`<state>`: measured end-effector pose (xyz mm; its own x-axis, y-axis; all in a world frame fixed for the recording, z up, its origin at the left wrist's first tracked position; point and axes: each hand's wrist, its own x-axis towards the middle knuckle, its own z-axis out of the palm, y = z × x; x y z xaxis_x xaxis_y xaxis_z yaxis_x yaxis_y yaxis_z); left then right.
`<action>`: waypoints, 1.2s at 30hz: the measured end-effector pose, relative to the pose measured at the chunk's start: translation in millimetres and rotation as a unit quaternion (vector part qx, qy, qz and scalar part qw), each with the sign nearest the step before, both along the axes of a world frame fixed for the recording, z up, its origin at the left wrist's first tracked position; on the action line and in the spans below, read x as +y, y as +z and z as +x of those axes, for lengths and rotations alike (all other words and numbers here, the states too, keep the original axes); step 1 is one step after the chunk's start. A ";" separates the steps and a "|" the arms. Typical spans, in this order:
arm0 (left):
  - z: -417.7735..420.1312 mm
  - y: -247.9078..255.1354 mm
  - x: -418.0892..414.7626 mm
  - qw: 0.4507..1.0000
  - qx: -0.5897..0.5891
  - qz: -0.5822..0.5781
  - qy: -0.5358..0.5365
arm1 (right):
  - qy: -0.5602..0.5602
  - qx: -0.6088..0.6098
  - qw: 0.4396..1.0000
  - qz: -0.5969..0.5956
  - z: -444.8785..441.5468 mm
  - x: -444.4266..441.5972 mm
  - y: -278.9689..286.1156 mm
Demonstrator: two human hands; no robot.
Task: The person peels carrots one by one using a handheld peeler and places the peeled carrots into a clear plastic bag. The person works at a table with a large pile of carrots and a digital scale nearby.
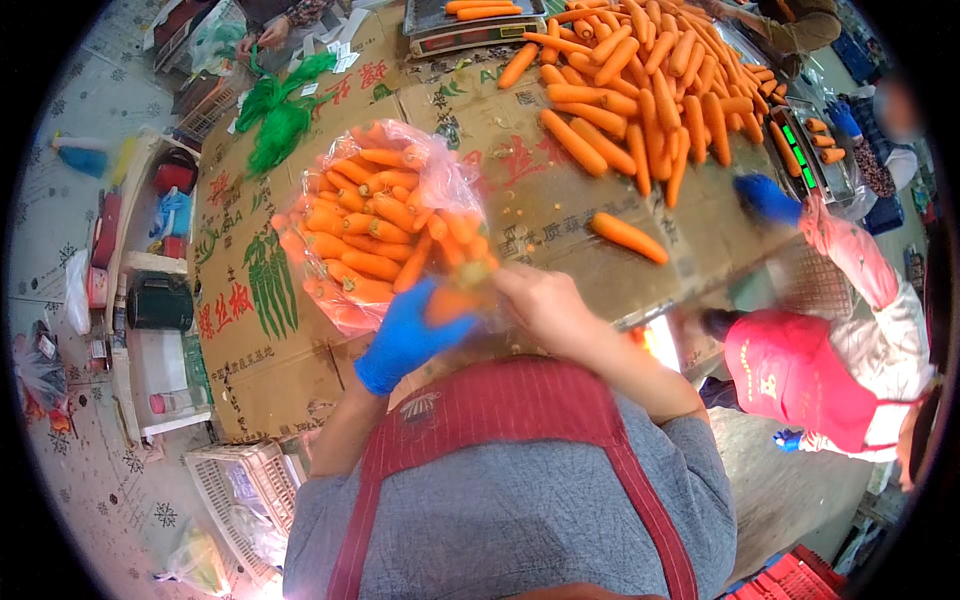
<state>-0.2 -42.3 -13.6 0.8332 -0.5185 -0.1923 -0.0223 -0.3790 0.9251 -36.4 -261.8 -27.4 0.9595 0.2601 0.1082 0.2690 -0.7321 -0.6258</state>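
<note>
My left hand point(412, 330), in a blue glove, grips a carrot point(450, 301) blurred by motion. Bare and partly blurred, my right hand point(540, 296) has its fingers curled by the carrot's greenish top end; whether they hold anything I cannot tell. Just beyond both hands lies a clear plastic bag point(442, 169), its mouth spread wide and full of carrots point(371, 266) with trimmed tops. To the right, one loose carrot point(628, 238) rests on the cardboard-covered table point(420, 90).
A large carrot heap point(652, 97) covers the far right, near a scale point(476, 22) bearing carrots. Green mesh bags point(281, 124) lie far left. A co-worker in a red apron point(784, 375) reaches a blue-gloved hand point(766, 199) to the table's right edge. A plastic crate point(240, 480) stands lower left.
</note>
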 end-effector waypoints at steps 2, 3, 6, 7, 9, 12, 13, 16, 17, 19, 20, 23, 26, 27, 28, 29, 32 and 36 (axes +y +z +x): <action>-7.7 16.9 3.4 0.993 -0.055 -0.005 -0.103 | -0.036 0.099 0.990 -0.089 14.3 -3.4 -15.1; -11.0 28.7 6.5 0.984 -0.081 -0.004 -0.157 | -0.032 0.109 0.988 -0.104 21.5 -13.9 -31.6; 2.7 25.1 0.8 0.994 0.017 -0.107 -0.018 | -0.038 0.078 0.996 -0.018 7.6 -21.3 -36.9; 8.4 20.9 5.0 0.985 0.081 -0.145 0.049 | -0.041 0.075 0.996 0.022 9.1 -20.0 -26.3; 7.6 -0.6 12.4 0.947 0.147 -0.279 0.066 | -0.030 0.087 0.987 0.134 17.5 -14.0 -18.4; 12.3 -27.0 4.8 0.830 0.258 -0.485 0.095 | 0.022 0.152 0.930 0.335 11.1 -2.3 -17.3; 14.0 -14.6 -8.7 0.822 0.237 -0.505 0.116 | 0.035 0.154 0.914 0.375 5.6 4.6 -20.1; 18.4 4.7 -29.2 0.803 0.190 -0.548 0.137 | 0.059 0.179 0.864 0.467 -2.7 20.6 -36.0; 24.6 -4.4 -23.7 0.845 0.161 -0.491 0.140 | 0.057 0.198 0.851 0.482 -2.4 20.8 -39.2; 33.5 -25.8 -8.2 0.912 0.103 -0.369 0.144 | 0.020 0.386 0.782 0.489 -4.0 -0.7 -23.3; 33.6 -32.5 -0.4 0.946 0.018 -0.254 0.202 | -0.003 0.383 0.765 0.518 -5.2 -8.2 -22.3; 34.6 -38.6 11.1 0.981 -0.082 -0.098 0.144 | -0.120 0.308 0.772 0.543 14.3 -48.0 -29.9; 31.7 -51.4 8.0 0.937 -0.294 0.179 -0.064 | -0.177 0.091 0.693 0.693 58.3 -82.8 18.2; 32.6 -50.7 1.7 0.898 -0.341 0.244 -0.137 | -0.186 0.017 0.638 0.747 66.0 -90.8 28.4; 35.5 -59.4 -1.1 0.929 -0.269 0.218 -0.134 | -0.201 0.009 0.645 0.737 69.4 -88.5 41.0; 36.1 -63.4 0.7 0.935 -0.257 0.216 -0.111 | -0.215 0.000 0.652 0.727 72.6 -85.7 50.1; 39.2 -50.9 1.1 0.966 -0.197 0.159 -0.044 | -0.140 0.128 0.787 0.588 58.3 -70.1 22.3; 30.6 -6.3 2.5 0.984 -0.167 -0.027 0.058 | -0.091 0.301 0.844 0.434 28.9 -29.7 -19.2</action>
<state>30.4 -39.9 -19.9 0.8995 -0.4180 0.1273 -0.2876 -0.3469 0.8927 -7.5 -291.5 -46.6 0.9241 0.1760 -0.3393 -0.3566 0.0775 -0.9310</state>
